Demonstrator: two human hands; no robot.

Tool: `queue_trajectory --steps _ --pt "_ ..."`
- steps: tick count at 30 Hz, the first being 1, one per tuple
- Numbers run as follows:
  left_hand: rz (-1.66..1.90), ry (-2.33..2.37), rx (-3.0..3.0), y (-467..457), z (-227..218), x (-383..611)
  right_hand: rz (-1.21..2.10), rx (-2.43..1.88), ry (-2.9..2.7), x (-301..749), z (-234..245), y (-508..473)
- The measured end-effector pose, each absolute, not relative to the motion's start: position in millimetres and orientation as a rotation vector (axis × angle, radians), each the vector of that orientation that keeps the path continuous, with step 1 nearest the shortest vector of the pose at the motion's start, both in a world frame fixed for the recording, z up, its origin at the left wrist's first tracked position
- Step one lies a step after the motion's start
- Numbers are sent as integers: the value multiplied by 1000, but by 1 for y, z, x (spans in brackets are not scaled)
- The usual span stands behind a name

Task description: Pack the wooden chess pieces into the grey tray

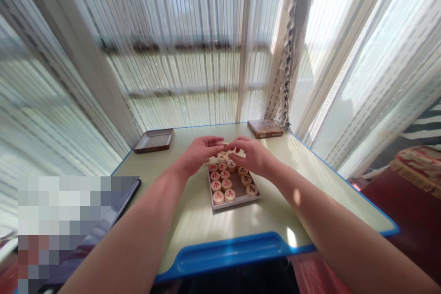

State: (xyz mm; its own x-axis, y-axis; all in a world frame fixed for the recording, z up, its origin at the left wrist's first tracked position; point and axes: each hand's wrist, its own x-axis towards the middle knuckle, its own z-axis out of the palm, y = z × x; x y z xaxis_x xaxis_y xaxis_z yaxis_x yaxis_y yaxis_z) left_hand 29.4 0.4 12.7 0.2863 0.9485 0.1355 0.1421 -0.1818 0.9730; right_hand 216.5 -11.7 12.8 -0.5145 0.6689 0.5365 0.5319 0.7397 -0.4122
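A shallow tray (234,203) on the table holds round wooden Chinese chess pieces. Pieces with red characters, such as this red piece (229,195), stand in two columns on its left. Black-character pieces, among them a black piece (251,190), line its right side. My left hand (203,152) hovers at the tray's far left, fingers stretched toward the right. My right hand (253,155) is over the far right, fingers curved and thumb apart from them. Between the fingertips shows another chess piece (224,146); whether either hand touches it I cannot tell. Both hands partly hide the tray's far end.
An upturned box lid (154,140) lies at the table's far left, and a flat brown box (265,128) at the far right. A dark-edged device (127,206), partly blurred out, is at the left. The table (310,183) has a blue rim; curtains hang behind.
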Motion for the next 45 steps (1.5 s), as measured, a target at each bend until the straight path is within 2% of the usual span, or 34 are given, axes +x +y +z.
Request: queue_trajectory --steps 14,18,24,32,39,45 --pt "876 860 1426 -7 17 33 168 -956 -2152 216 18 -14" --pt "901 877 1416 -7 18 31 317 -939 -2080 214 19 -15" --pt "746 1052 1544 -15 24 36 556 -929 -2024 216 22 -16" --pt "667 1077 1630 -17 25 37 435 -995 -2149 223 26 -18" --pt "688 1042 1537 -18 25 37 148 -933 -2214 220 23 -20" --pt "659 1037 1546 -18 26 38 130 -975 -2261 222 26 -22"
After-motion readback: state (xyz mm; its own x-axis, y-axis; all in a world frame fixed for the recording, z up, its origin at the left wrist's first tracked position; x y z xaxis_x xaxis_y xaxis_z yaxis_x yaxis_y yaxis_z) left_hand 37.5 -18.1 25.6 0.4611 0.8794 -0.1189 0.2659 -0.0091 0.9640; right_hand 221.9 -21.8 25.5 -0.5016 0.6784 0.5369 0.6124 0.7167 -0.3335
